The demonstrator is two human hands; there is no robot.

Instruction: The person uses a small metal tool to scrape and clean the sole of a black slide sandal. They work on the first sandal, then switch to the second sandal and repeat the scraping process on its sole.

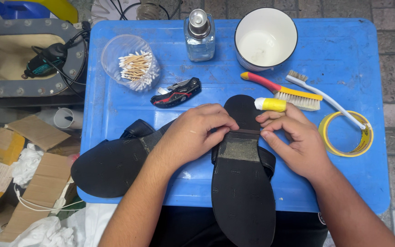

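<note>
A black sandal point(243, 183) lies sole-up across the front edge of a blue table point(339, 50), its toe end pointing away from me. A thin dark strip runs across the sole's middle. My left hand point(193, 135) presses fingertips on the strip's left end. My right hand point(293, 139) pinches the strip's right end against the sole. A second black sandal point(110, 167) lies sole-up to the left, under my left forearm. A small yellow-and-white tube point(270, 104) rests just beyond my right fingers.
On the table: a black-and-red folding utility knife point(177, 93), a clear tub of cotton swabs point(131, 64), a glass pump bottle point(199, 36), a white bowl point(265, 39), a yellow-backed brush point(284, 90), a white toothbrush point(325, 98), a yellow tape roll point(346, 134). Cardboard and a rotary tool point(46, 61) sit left.
</note>
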